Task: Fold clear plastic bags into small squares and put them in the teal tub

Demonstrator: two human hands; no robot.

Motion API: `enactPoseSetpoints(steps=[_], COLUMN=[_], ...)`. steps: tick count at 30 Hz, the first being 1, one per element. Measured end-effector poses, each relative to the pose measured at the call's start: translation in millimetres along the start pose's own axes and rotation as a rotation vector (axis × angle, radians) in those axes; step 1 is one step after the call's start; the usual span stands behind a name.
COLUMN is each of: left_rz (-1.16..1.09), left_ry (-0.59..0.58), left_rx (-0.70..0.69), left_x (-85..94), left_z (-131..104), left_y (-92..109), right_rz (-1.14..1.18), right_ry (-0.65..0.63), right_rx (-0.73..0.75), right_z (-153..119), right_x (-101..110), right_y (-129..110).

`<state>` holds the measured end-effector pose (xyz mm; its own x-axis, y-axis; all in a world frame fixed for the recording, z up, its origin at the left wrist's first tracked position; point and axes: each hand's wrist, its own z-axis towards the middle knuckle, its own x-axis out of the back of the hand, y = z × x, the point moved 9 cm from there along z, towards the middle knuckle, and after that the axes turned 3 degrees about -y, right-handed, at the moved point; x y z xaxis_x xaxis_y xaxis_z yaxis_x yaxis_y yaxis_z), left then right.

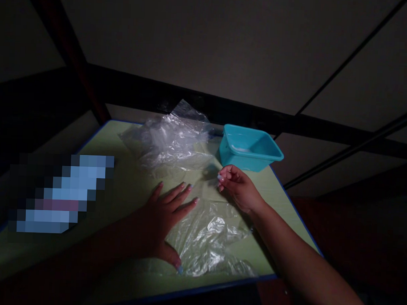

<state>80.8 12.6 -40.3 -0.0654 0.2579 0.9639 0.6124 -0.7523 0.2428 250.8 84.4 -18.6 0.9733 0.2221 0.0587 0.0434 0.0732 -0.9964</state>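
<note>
A clear plastic bag [217, 233] lies spread and wrinkled near the table's front edge. My left hand [163, 220] is open, fingers spread, over the bag's left side. Above the bag's far edge, my right hand [237, 187] is closed in a pinch, thumb against fingers. Whatever it may hold is too thin or too dim to make out. Beyond both hands sits a crumpled heap of clear plastic bags [172, 140]. A turquoise plastic basin [250, 161] stands just past my right hand, with something pale on its inside bottom.
The light-green table [129, 167] has a blue edge. On its left side is a blurred-out, bright bluish object [68, 192]. A pale panelled wall [194, 45] with dark strips rises behind the table. The surroundings are dim.
</note>
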Motion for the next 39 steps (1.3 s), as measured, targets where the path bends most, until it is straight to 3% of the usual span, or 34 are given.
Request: enactPoseSetpoints(steps=[3,6,12,18,23,28,30,33,36,39], left_rz=[-0.007,-0.012,0.005,0.005,0.018,0.027,0.004,-0.018,0.01,0.033], left_ry=[0.024,0.039,-0.036,-0.026,-0.018,0.063,0.106,0.094,-0.013,-0.083], left_rx=[-0.007,-0.011,0.026,0.027,0.037,0.012,-0.03,-0.044,0.067,0.163], left_x=[0.7,1.6,0.1,0.7,1.3,11.9,14.9,10.7,0.2,-3.0], left_z=[-0.5,-0.4,1.8,1.4,0.1,1.3,1.0,0.7,1.9,2.6], left_y=[0.3,0.6,0.9,1.3,2.3,9.2,12.7,12.2,3.0,-2.2], right_rz=[0.067,0.069,0.017,-0.008,-0.188,-0.424,-0.569,-0.758,-0.896,-1.049], right_ry=[0.003,-0.082,-0.119,0.004,0.121,0.211,0.12,-0.236,-0.654,-0.804], right_rx=[-0.051,-0.13,-0.157,-0.062,-0.006,0.123,0.241,0.344,0.267,0.146], right_z=[1.6,0.4,-1.6,3.1,7.0,-4.0,-16.1,-40.7,-66.0,-71.1], right_x=[-0.1,-12.0,-24.7,-8.7,15.0,24.4,8.7,-36.9,-78.4,-87.4], right_y=[5.1,13.9,21.8,14.2,12.7,-16.7,-39.2,-53.2,-32.3,-6.1])
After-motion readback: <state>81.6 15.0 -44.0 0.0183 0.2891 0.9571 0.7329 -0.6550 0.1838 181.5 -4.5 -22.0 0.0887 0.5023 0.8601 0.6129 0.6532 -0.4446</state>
